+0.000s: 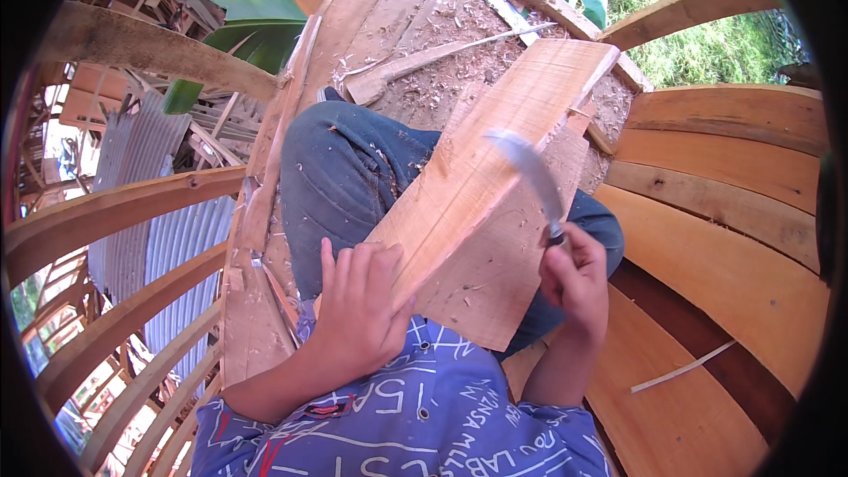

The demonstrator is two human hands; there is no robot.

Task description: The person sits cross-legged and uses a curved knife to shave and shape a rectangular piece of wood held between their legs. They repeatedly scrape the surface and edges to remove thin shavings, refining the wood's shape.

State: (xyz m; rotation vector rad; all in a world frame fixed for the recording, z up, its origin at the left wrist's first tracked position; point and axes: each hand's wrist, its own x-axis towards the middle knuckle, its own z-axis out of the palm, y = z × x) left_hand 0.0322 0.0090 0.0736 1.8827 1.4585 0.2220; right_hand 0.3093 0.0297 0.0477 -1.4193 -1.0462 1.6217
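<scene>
A thick wooden plank (pixel 495 115) lies slanted across my lap, its far end raised toward the upper right. My left hand (pixel 358 305) grips its near end, fingers over the left side and thumb by the right edge. In my closed right hand (pixel 576 278) is the dark handle of a curved machete (pixel 541 178). Its blade, smeared by motion, points up and left over the plank's right edge; I cannot tell whether it touches the wood. Under the plank, a wide thin board (pixel 495 287) rests between my legs.
Wood shavings (pixel 442 79) and a split offcut (pixel 389 79) litter the plank floor ahead. Curved wooden ribs (pixel 141 203) rise on the left, with corrugated sheets (pixel 177 256) beyond. Overlapping planks (pixel 715 230) wall the right side, where a thin strip (pixel 685 367) lies.
</scene>
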